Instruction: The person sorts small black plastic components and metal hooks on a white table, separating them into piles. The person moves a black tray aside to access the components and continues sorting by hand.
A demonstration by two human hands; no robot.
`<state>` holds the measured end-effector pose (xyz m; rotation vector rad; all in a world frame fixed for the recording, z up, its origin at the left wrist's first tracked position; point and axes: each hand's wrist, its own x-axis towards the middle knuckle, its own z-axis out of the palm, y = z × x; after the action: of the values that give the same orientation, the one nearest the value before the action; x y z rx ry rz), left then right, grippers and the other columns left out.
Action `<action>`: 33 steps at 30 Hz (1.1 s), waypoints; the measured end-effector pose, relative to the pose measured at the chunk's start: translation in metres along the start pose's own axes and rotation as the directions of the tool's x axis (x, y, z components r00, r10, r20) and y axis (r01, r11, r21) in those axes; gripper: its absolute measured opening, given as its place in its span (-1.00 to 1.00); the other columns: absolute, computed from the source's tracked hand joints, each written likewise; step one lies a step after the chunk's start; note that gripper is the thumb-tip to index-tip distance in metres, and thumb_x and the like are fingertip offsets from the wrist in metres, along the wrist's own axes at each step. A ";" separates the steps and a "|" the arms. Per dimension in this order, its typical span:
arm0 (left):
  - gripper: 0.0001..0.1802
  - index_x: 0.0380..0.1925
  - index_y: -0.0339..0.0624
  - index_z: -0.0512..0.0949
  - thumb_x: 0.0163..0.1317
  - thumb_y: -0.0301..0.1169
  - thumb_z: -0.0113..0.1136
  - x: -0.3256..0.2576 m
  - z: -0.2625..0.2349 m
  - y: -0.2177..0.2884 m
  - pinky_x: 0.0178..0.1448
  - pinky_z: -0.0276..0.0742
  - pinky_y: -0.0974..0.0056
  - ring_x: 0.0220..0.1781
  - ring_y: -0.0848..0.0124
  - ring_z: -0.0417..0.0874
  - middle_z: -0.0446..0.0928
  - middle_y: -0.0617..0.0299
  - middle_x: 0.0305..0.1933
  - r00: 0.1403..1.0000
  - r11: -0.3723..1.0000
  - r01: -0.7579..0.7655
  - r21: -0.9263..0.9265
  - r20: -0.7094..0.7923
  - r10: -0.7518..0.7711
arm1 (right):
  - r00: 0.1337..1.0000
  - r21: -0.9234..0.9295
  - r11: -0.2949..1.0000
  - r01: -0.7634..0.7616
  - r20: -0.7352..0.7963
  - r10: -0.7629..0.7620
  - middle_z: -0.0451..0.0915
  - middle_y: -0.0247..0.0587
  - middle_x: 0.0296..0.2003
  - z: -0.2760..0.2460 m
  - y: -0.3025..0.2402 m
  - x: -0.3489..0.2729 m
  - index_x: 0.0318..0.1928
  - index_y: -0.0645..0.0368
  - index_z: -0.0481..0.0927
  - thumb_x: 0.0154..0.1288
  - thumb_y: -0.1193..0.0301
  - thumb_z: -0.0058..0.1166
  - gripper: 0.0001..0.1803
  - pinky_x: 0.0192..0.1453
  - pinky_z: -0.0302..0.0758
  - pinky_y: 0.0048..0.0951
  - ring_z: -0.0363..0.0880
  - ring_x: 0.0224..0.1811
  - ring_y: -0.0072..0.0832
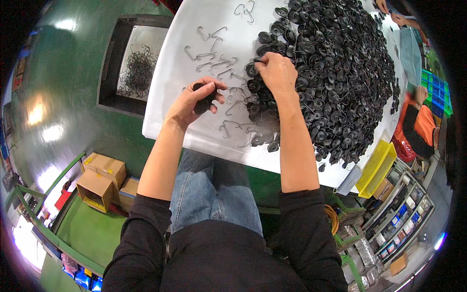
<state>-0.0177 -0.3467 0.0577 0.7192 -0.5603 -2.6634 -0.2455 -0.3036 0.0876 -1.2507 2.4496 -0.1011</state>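
Observation:
My left hand (187, 104) is curled round a black disc-shaped piece (206, 102) above the left part of a white-covered table (168, 97). At the left edge of a big heap of black round pieces with wire hooks (335, 73), my right hand (279, 73) reaches down with its fingers closed. Its fingertips pinch one black disc (254, 66), partly hidden behind them. Between and around my hands, several loose bent wire hooks (222, 63) lie scattered on the white surface.
Left of the table stands a dark-framed bin (106, 73) with a tangle of wire hooks inside. A yellow basket (377, 169) sits at the table's right edge, near a person in orange (421, 124). Cardboard boxes (104, 170) rest on a green cart (90, 228) at lower left.

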 end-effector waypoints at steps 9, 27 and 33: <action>-0.59 -0.40 -0.25 0.55 0.26 -0.06 0.15 0.010 0.002 0.019 -0.57 0.28 0.50 -0.49 0.58 0.37 0.49 0.25 -0.35 0.908 0.966 0.071 0.250 -0.417 0.041 | 0.987 0.397 0.910 -0.121 0.144 0.068 0.63 -0.08 -0.51 0.006 -0.004 -0.020 -0.35 0.14 0.70 0.03 0.20 0.20 -0.72 -0.24 0.51 -0.22 0.63 -0.33 -0.16; -0.79 -0.29 -0.19 0.68 0.13 -0.32 0.27 0.023 -0.005 0.041 -0.35 0.46 0.42 -0.50 0.55 0.52 0.59 0.24 -0.51 0.655 0.516 0.228 0.825 -0.523 0.546 | 0.963 0.440 0.857 -0.268 0.152 0.223 0.62 -0.19 -0.57 -0.002 0.039 -0.037 -0.40 0.18 0.66 0.05 0.24 0.20 -0.76 -0.30 0.50 -0.31 0.59 -0.59 -0.37; -0.80 -0.27 -0.13 0.67 0.09 -0.36 0.27 0.055 0.007 0.018 -0.15 0.48 0.23 -0.27 0.24 0.60 0.61 0.08 -0.31 0.767 0.118 -0.026 0.993 -0.056 0.639 | 0.974 0.307 0.928 -0.210 -0.011 0.224 0.55 -0.33 -0.65 -0.003 0.045 -0.048 -0.43 0.27 0.64 0.07 0.36 0.24 -0.80 -0.56 0.36 -0.56 0.42 -0.71 -0.66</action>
<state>-0.0633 -0.3826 0.0492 1.2763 -2.0328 -1.2022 -0.2558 -0.2393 0.0946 -0.8484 2.4743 -0.4332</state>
